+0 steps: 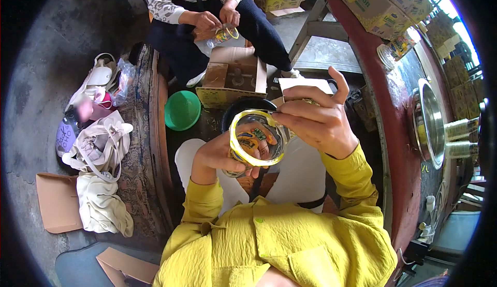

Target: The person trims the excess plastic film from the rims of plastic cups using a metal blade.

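Note:
A clear jar [257, 138] with a yellow rim and a printed label is held up in front of my lap, its round end facing me. My left hand [218, 155] is wrapped round its lower left side. At the jar's upper right edge, my right hand [318, 113] pinches something at the rim that is too small to make out, with the forefinger raised. Below and behind the jar, a dark round tub [228, 115] is partly hidden.
Opposite me a seated person's hands [217, 20] hold another clear jar [221, 37]. Between us are an open cardboard box [209, 96] and a green basin [182, 110]. Bags [103, 139] lie left; a metal bowl [430, 124] stands right.

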### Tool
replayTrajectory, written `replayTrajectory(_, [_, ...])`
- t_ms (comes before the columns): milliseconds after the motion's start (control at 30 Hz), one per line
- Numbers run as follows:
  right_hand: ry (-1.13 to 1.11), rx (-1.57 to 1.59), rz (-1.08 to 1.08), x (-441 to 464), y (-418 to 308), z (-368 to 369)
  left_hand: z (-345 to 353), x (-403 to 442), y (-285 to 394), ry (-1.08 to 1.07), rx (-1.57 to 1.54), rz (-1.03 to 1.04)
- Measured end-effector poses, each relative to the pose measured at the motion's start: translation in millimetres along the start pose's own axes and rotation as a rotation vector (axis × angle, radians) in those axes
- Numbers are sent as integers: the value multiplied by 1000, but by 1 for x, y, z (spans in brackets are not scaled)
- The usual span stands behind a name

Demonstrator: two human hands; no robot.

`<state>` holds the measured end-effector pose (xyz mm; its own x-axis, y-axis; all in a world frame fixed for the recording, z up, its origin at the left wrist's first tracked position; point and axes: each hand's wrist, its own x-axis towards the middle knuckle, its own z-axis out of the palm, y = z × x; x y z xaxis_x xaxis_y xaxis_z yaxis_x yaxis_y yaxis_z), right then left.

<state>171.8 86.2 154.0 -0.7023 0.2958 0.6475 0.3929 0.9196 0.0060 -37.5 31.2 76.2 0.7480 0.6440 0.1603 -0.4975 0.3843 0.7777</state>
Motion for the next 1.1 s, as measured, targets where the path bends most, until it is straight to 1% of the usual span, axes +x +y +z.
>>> replayTrajectory(233, [23, -71, -72, -7, -2, 1, 0, -2, -2, -14, -22, -12])
replayTrajectory(433, [68, -140, -50, -9, -2, 8, -4, 2, -7, -48, -36, 35])
replayTrajectory(533, [79, -138, -24, -9, -1, 12, -7, 0, -9, -24, -62, 6])
replayTrajectory(633, [108, -154, -10, -10, -2, 15, -9, 1, -14, -51, -72, 17])
replayTrajectory(733, [123, -239, -3, -7, 1, 16, -12, 5, -9, -159, 70, -177])
replayTrajectory(767, [134, -229, 19, -6, 4, 16, -17, 9, -25, -200, 195, -153])
replayTrajectory(800, [146, -220, 40, -4, 9, 16, -14, 10, -24, -219, 74, -194])
replayTrajectory(867, [152, -203, 78, -3, 16, 16, -9, 15, -20, -211, 31, -115])
replayTrajectory(967, [125, -194, 128, -6, 30, 21, -2, 12, -15, -106, 7, -129])
replayTrajectory(1067, [89, -179, 212, -24, 67, 39, -4, 18, -13, -165, 91, -61])
replayTrajectory(1100, [66, -176, 260, -36, 82, 48, -2, 17, -12, -127, 95, -72])
